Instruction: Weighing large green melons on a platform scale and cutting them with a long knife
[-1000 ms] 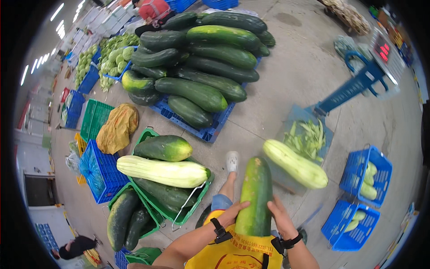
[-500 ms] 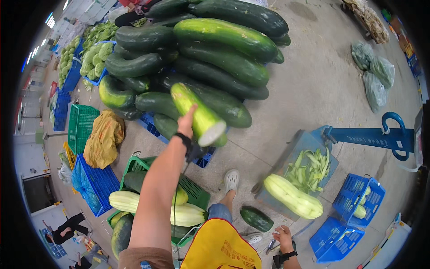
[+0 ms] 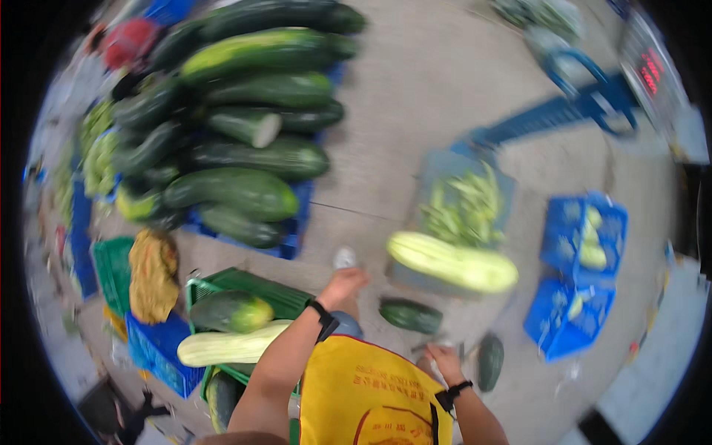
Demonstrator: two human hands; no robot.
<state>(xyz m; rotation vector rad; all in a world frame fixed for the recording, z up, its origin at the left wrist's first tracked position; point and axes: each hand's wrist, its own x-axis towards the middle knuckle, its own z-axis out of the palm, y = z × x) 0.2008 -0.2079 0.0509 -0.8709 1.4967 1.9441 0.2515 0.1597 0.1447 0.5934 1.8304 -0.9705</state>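
My left hand [image 3: 348,284] hangs over the floor beside the green crate, with no object visible in it; motion smears its fingers. Low in front of me, my right hand [image 3: 446,363] is beside thin tool-like pieces, too blurred to tell whether it grips one. A dark green winter melon [image 3: 410,315] lies near it, and another dark green melon [image 3: 490,362] lies to its right. On the pile rests a cut winter melon [image 3: 241,124], its pale cut face toward the right. A large peeled pale-green melon [image 3: 452,262] lies across the blue platform scale [image 3: 437,174].
Light green peelings [image 3: 466,206] lie on the scale, below its blue post [image 3: 549,119]. Whole winter melons [image 3: 259,89] are heaped on a blue pallet [image 3: 302,222]. A green crate [image 3: 278,288] holds melons at left; blue crates [image 3: 552,326] stand at right.
My left hand has let go of the cut melon, which now lies on the pile, and has come back toward me. The head view has turned right and blurred.
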